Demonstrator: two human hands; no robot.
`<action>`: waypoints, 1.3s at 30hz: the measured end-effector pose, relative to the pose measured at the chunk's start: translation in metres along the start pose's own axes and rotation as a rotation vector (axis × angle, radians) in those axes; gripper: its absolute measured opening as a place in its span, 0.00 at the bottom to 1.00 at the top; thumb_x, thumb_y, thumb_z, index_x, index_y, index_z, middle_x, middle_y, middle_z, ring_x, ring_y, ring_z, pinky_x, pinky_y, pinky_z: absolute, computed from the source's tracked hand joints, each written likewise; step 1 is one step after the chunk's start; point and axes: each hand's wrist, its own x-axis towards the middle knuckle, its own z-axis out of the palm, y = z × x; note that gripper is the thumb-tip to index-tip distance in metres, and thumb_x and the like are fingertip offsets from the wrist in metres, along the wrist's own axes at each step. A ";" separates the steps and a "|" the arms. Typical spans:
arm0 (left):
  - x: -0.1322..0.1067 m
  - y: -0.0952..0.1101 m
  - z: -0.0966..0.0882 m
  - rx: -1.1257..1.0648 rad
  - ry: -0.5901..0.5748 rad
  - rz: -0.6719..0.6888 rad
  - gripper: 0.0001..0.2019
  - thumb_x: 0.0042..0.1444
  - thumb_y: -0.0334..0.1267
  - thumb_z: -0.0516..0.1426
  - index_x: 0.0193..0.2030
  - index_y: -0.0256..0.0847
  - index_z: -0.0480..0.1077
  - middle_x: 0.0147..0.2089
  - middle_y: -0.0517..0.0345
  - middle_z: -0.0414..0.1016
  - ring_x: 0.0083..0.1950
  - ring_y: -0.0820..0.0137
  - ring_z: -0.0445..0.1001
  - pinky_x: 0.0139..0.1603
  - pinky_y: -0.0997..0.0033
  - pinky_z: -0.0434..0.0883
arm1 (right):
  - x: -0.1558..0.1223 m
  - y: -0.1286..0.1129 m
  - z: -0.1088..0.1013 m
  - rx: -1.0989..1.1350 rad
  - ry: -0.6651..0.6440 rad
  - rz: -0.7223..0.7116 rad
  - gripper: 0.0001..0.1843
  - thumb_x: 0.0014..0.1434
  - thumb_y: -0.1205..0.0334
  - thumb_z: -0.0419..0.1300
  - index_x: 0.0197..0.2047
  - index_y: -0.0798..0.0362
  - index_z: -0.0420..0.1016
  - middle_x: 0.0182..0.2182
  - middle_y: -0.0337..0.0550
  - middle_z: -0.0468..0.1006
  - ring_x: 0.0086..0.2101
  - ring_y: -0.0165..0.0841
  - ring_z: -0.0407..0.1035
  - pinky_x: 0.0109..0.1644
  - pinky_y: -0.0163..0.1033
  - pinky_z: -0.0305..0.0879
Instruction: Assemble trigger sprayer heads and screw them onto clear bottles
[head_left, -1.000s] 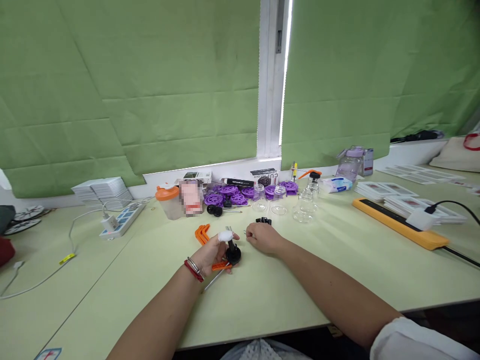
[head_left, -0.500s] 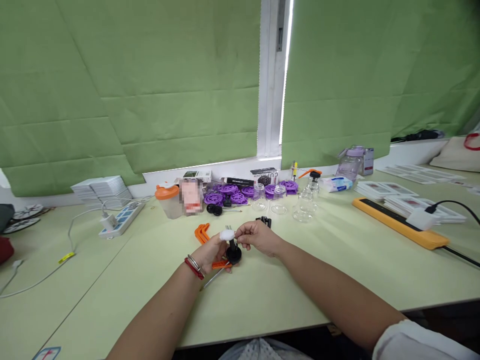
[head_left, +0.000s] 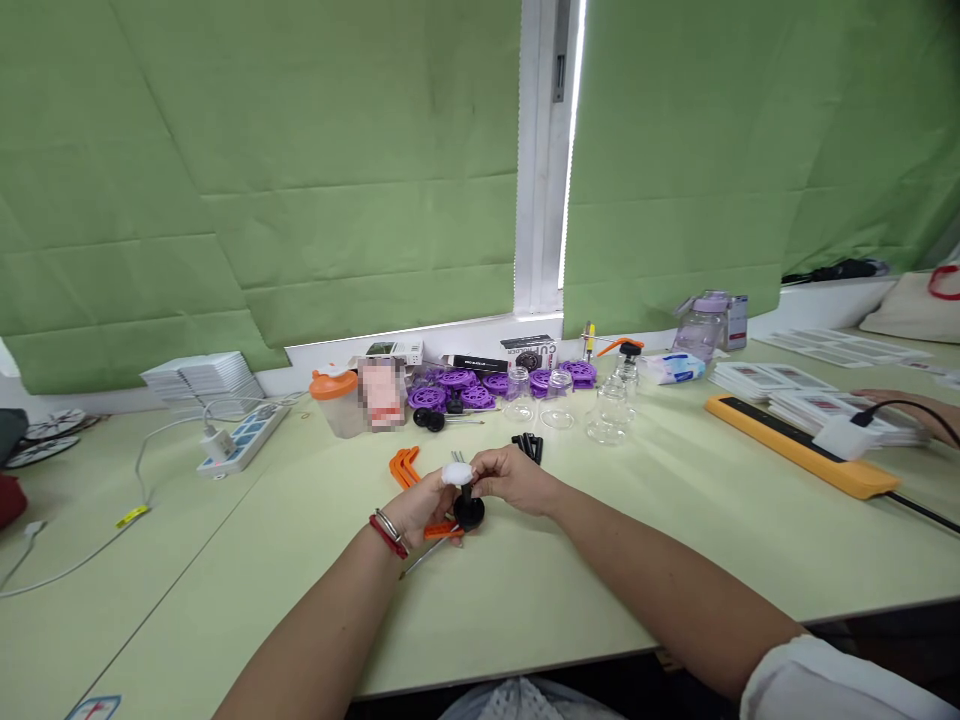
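Note:
My left hand [head_left: 424,508] is closed around a black part [head_left: 469,512] with a round end and a short post. An orange arm piece [head_left: 441,531] shows beneath the fingers, and a thin metal rod [head_left: 420,560] sticks out toward me. A smooth white oval [head_left: 457,473] sits at the left thumb's tip; whether it is a wrapping or a loose piece I cannot tell. My right hand [head_left: 517,478] pinches at the post's upper end, its fingertips partly hidden. Orange bent pieces [head_left: 405,464] lie beyond the left hand, and several black tubes [head_left: 529,446] beyond the right.
Purple wheel-like parts [head_left: 454,385] are piled at the back, beside clear domes [head_left: 609,415] and an orange-lidded cup [head_left: 334,400]. A white power strip [head_left: 244,440] lies left, a yellow one [head_left: 795,450] right. Another person's hand [head_left: 911,408] is near white cards [head_left: 806,410].
My right hand has shifted slightly and its fingers have closed in on the post. The white oval has turned a little to face up. Another person's hand has come in at the right.

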 end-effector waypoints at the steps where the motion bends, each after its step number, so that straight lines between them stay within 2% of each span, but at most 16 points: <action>1: 0.000 0.000 0.000 0.005 -0.006 0.001 0.16 0.48 0.52 0.53 0.36 0.41 0.63 0.28 0.53 0.69 0.29 0.65 0.71 0.19 0.73 0.66 | 0.000 0.001 -0.001 0.004 -0.010 0.000 0.09 0.42 0.63 0.67 0.27 0.57 0.73 0.25 0.36 0.72 0.29 0.28 0.65 0.38 0.37 0.61; 6: 0.001 -0.001 -0.001 0.011 -0.002 0.004 0.16 0.48 0.51 0.53 0.38 0.42 0.62 0.31 0.53 0.71 0.29 0.65 0.72 0.19 0.73 0.66 | 0.000 0.002 -0.001 -0.004 -0.013 0.019 0.11 0.40 0.62 0.68 0.27 0.57 0.73 0.25 0.36 0.72 0.28 0.28 0.65 0.37 0.36 0.61; 20: 0.001 -0.001 -0.002 0.000 0.001 -0.005 0.18 0.48 0.50 0.54 0.42 0.42 0.63 0.28 0.57 0.67 0.29 0.65 0.71 0.19 0.73 0.66 | 0.000 0.003 -0.001 0.072 -0.020 0.019 0.11 0.40 0.63 0.68 0.26 0.57 0.73 0.25 0.36 0.73 0.29 0.28 0.66 0.37 0.36 0.61; 25: 0.000 0.000 0.000 0.007 0.015 -0.005 0.17 0.48 0.50 0.55 0.41 0.43 0.61 0.33 0.55 0.70 0.29 0.65 0.72 0.18 0.74 0.65 | 0.000 0.005 -0.001 0.079 0.001 0.041 0.13 0.37 0.63 0.70 0.26 0.57 0.72 0.24 0.35 0.72 0.27 0.27 0.66 0.36 0.36 0.62; 34: 0.000 0.000 0.000 0.003 0.007 0.005 0.18 0.48 0.50 0.54 0.42 0.42 0.62 0.32 0.54 0.71 0.28 0.66 0.72 0.18 0.75 0.64 | -0.001 0.006 0.000 0.067 0.000 0.016 0.13 0.38 0.63 0.70 0.27 0.57 0.72 0.24 0.35 0.71 0.27 0.27 0.66 0.35 0.36 0.62; 39: 0.001 -0.002 -0.002 -0.008 -0.014 0.011 0.18 0.48 0.51 0.54 0.42 0.42 0.62 0.32 0.55 0.70 0.30 0.64 0.73 0.18 0.74 0.65 | -0.001 0.008 0.000 0.048 0.006 0.015 0.14 0.36 0.62 0.70 0.27 0.57 0.72 0.23 0.34 0.70 0.26 0.26 0.64 0.34 0.36 0.62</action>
